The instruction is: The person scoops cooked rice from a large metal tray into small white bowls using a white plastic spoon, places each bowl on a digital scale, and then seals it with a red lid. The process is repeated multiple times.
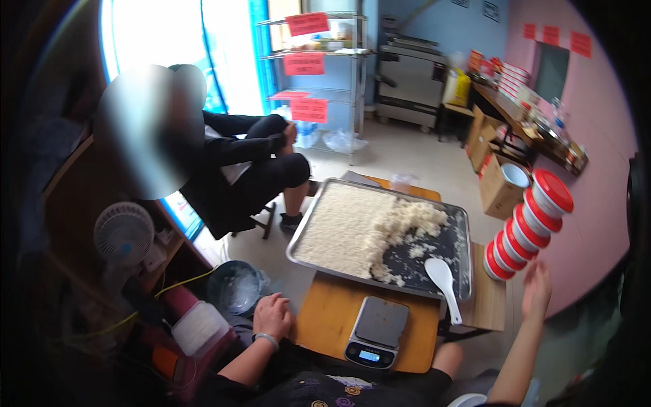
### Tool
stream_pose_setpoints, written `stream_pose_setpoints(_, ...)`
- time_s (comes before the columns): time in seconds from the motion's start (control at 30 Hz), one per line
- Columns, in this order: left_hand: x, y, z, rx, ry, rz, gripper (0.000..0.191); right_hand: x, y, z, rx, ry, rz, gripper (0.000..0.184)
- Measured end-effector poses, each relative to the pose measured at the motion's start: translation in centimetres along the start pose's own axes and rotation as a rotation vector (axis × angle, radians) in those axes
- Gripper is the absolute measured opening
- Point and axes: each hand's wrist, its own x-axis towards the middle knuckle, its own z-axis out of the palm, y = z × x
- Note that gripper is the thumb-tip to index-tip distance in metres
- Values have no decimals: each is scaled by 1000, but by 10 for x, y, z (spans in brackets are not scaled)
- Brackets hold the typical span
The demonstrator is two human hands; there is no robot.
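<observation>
A large metal tray (305,217) holds a thick layer of cooked white rice (351,224), with its right part mostly bare and dark. Across the tray's near right edge lies a white plastic rice paddle (442,280). A digital kitchen scale (380,323) with a lit display rests on the wooden table, nothing on its plate. My left hand (273,315) rests by my lap at the table's left edge, empty, fingers loosely bent. My right hand (537,285) is raised beside the base of a leaning stack of white tubs with red lids (526,229); whether it touches them cannot be told.
A seated person (239,152) in dark clothes is beyond the tray at left. A dark bucket (236,287) and a square container of white grains (201,328) stand at my left, near a small fan (124,234). Farther back are a wire shelf (315,53) and cardboard boxes (501,191).
</observation>
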Motion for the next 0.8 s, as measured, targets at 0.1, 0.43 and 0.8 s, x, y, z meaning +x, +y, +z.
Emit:
stream_pose_setpoints(0.1,-8,-6,-1,-15,-7,-33,23,-85,31,-2,-230,-199,258,13)
stream_pose_setpoints(0.43,-8,1,-7,-68,-37,18,16,-216,174,-86,-453,32,751,33)
stream_pose_setpoints(0.8,-12,2,-5,-68,-52,75,13,-201,180,-78,-460,174,714,32)
